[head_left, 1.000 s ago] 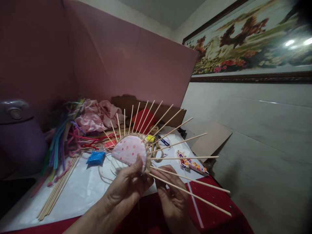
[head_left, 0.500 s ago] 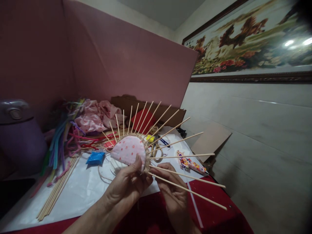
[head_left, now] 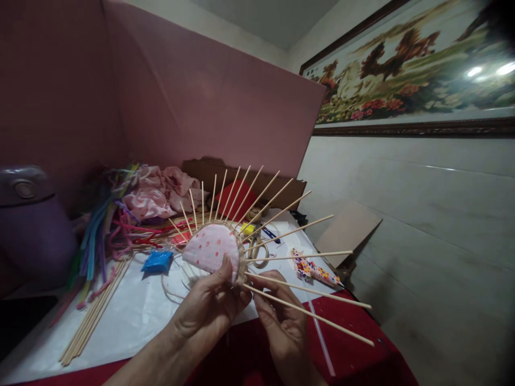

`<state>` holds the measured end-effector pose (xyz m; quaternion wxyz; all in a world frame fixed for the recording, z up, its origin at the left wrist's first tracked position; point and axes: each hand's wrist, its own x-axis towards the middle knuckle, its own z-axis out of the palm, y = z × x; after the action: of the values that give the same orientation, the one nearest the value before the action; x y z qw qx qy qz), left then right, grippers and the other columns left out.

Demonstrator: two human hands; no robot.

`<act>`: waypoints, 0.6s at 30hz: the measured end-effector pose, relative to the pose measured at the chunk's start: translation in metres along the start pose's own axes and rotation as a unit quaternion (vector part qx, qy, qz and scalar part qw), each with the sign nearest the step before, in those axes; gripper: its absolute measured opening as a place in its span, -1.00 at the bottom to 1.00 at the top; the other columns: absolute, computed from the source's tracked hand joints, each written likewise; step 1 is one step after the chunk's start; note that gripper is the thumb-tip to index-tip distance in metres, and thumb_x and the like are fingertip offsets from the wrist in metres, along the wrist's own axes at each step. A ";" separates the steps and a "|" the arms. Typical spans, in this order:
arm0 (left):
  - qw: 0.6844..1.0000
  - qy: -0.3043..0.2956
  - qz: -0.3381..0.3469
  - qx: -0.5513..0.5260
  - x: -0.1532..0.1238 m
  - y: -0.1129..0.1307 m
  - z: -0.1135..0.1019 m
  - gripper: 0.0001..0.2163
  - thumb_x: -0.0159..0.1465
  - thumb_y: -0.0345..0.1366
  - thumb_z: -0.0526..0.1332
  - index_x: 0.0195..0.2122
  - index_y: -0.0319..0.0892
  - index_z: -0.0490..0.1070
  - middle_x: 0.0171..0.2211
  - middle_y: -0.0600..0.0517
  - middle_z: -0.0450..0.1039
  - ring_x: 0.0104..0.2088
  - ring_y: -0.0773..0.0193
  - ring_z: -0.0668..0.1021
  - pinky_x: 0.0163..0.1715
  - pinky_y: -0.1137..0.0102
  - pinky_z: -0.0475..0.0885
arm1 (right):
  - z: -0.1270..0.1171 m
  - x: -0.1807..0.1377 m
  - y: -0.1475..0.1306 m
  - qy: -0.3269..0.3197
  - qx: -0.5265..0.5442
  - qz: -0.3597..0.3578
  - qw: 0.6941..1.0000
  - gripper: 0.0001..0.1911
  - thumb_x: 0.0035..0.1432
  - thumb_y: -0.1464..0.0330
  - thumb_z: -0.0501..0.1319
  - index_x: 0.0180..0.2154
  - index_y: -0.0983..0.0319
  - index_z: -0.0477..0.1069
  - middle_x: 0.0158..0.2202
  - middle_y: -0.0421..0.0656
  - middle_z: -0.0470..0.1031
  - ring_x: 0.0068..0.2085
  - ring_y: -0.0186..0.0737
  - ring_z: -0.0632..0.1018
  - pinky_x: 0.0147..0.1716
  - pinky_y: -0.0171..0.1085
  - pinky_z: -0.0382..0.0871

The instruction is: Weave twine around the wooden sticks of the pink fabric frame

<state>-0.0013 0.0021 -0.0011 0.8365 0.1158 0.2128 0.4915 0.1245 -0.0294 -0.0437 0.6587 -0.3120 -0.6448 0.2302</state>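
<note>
My left hand (head_left: 209, 305) grips a half-woven basket base (head_left: 211, 249): a round pad covered in pink dotted cloth, ringed with tan cord, with several thin wooden sticks (head_left: 289, 233) fanning out from its rim. The thumb presses on the cloth face. My right hand (head_left: 281, 321) sits just right of it, below the lowest sticks, fingers curled at the rim near the woven cord. What those fingers pinch is hidden.
On the white sheet (head_left: 132, 316) lie loose wooden sticks (head_left: 94, 313), coloured pipe cleaners (head_left: 100, 230), pink cloth (head_left: 156, 195), a blue packet (head_left: 157, 261), scissors (head_left: 259, 249) and a patterned piece (head_left: 316, 271). A cardboard box (head_left: 249, 185) stands behind. A pink board (head_left: 201, 91) backs the table.
The basket base has shifted slightly left and the sticks have turned a little. My right hand's fingers have moved closer to the rim.
</note>
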 end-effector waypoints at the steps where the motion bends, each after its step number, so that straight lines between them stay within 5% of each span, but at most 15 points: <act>1: 1.000 -0.004 0.001 -0.001 0.000 0.000 0.000 -0.94 0.21 -0.50 0.14 -0.38 -0.35 0.38 -0.50 -0.06 0.46 -0.52 0.34 0.49 -0.50 0.45 0.45 | 0.000 0.000 0.001 0.000 -0.007 -0.008 1.000 -0.70 0.18 0.49 0.11 -0.10 0.08 0.44 -0.17 -0.13 0.45 -0.12 -0.17 0.49 -0.18 -0.23 0.43; 8: 0.999 -0.031 0.000 0.011 0.001 0.000 -0.003 -0.93 0.18 -0.43 0.21 -0.38 -0.37 0.41 -0.50 -0.10 0.46 -0.51 0.30 0.50 -0.49 0.43 0.44 | -0.004 -0.003 0.007 -0.011 -0.114 -0.083 0.990 -0.60 0.13 0.54 0.11 -0.04 0.07 0.43 -0.14 -0.13 0.53 -0.05 -0.11 0.46 -0.03 -0.07 0.34; 18: 1.000 -0.007 0.008 0.002 -0.002 -0.001 0.001 -0.91 0.22 -0.48 0.14 -0.41 -0.37 0.40 -0.50 -0.07 0.45 -0.51 0.34 0.49 -0.47 0.45 0.45 | 0.003 -0.005 0.002 0.042 0.004 -0.002 0.999 -0.78 0.17 0.47 0.13 -0.15 0.15 0.42 -0.22 -0.11 0.43 -0.16 -0.18 0.50 -0.21 -0.24 0.44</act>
<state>-0.0007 -0.0001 0.0001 0.8336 0.1227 0.2065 0.4974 0.1218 -0.0309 -0.0488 0.6869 -0.3174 -0.6165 0.2178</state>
